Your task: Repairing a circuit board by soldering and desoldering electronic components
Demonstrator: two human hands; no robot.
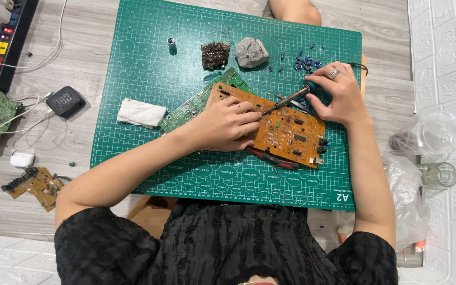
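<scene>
An orange circuit board (291, 132) lies on a green cutting mat (143, 79), overlapping a green circuit board (186, 111). My left hand (228, 124) rests on the orange board's left part with fingers curled, pinching something small I cannot make out. My right hand (336, 92) grips a soldering iron (286, 101) by its blue handle. Its tip touches the orange board close to my left fingertips. Red-handled pliers (273, 157) lie under the board's near edge.
A white cloth (141, 112), a small metal cylinder (171, 44), a dark lump (215, 54), a grey stone (251, 52) and several small blue parts (304, 62) sit on the mat. Power strip (3, 42), speaker (65, 101) and boards lie left; plastic bags (423, 142) right.
</scene>
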